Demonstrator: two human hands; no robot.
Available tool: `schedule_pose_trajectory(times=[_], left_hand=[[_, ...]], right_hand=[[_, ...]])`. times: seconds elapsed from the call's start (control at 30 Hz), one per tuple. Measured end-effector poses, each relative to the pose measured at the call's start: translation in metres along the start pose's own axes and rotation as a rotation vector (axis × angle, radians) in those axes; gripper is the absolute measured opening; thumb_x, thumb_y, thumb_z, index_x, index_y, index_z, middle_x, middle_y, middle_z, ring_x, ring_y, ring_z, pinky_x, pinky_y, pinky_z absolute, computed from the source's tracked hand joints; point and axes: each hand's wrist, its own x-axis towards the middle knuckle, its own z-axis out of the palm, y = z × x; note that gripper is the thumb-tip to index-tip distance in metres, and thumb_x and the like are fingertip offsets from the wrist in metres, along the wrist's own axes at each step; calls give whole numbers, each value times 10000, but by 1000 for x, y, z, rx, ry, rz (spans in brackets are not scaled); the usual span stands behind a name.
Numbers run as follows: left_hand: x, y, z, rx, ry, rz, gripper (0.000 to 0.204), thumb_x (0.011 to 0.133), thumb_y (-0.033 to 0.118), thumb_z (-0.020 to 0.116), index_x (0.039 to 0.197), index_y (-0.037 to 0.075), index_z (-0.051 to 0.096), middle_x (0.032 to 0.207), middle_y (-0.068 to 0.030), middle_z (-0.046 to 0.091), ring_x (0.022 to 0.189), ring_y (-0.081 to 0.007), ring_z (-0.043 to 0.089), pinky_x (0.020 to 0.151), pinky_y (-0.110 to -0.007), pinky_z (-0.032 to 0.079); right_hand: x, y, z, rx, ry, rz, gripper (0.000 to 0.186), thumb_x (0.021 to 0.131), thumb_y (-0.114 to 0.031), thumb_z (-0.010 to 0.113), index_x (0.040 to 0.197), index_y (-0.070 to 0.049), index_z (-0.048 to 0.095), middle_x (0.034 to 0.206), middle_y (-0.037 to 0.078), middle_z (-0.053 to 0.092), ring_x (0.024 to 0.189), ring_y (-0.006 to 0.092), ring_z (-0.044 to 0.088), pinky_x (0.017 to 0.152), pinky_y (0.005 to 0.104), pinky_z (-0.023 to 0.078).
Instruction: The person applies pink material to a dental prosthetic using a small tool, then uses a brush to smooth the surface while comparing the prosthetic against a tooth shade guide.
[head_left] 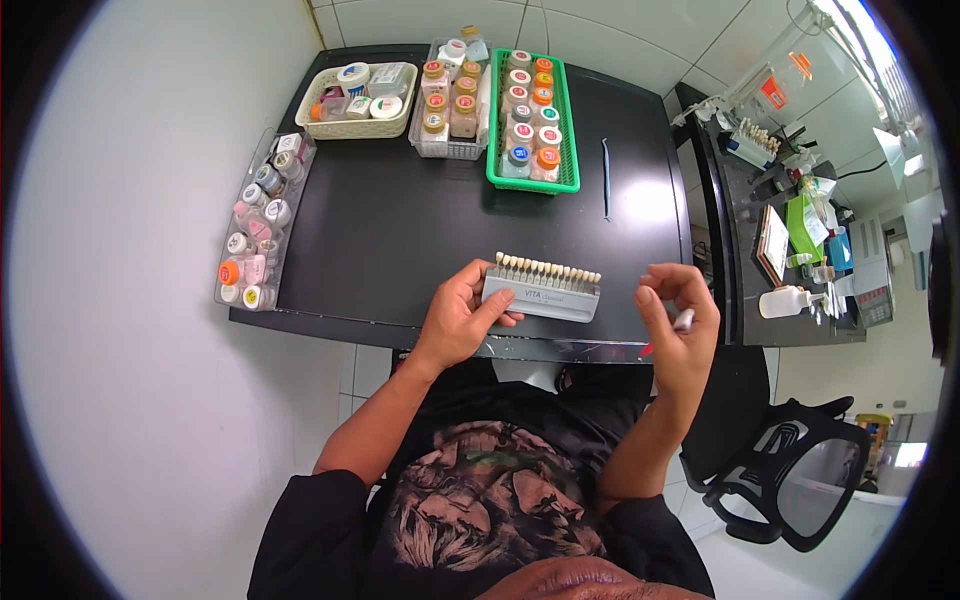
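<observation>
Left hand (464, 318) grips the grey holder (540, 298) by one end, apparently leaving its tooth-shaped tabs (547, 268) uncovered; the half-curled right hand (690, 346) holds a white-and-red object (684, 320).

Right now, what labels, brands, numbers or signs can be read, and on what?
Gray holder of tooth-shaped tabs: large front lettering is readable, but I don't copy printed wording; marks below it are too small.
Jar lids, in and outside the green basket: too small to read.
Orange label, upper right: too blurred to read.
</observation>
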Motion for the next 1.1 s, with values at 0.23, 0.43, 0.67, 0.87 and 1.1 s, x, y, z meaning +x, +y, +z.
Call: schedule_pose_trajectory(times=[0.23,0.43,0.67,0.87,1.1], left_hand=[[4,-1,-4,60,-49,-92,223,1110,129,638,1260,-37,638,1071,-118,773,883,-167,778,780,-285,613],[1,0,1,125,-39,-65,205,1107,132,636,1226,-34,649,1012,-110,771,834,-159,768,765,-291,609],[2,0,-2,148,-52,-55,196,1109,130,627,1212,-36,645,985,-113,775,833,-155,765,754,-299,617],[-3,-5,-1,206,-26,-39,200,1115,120,615,1232,-40,640,1024,-121,777,827,-144,754,749,-286,616],[5,-12,10,228,82,-17,208,1099,66,649,1264,-61,634,1047,-123,782,818,-131,759,735,-269,621]], right_hand=[[62,4,76,-514,-455,-347,135,920,-121,798,1019,-30,804,946,146,776,934,337,718,848,427,561],[78,21,99,-548,-703,-193,193,916,-200,806,973,-16,810,888,186,765,931,396,721,832,485,558],[88,26,100,-569,-717,-233,208,921,-202,800,977,-1,810,831,225,754,838,433,737,804,521,570],[121,24,77,-446,-609,-170,182,963,-168,786,1009,8,789,866,210,775,841,358,774,790,452,581],[137,76,48,-329,-386,-516,108,945,-90,808,1010,-15,766,920,156,760,842,342,728,736,441,554]])
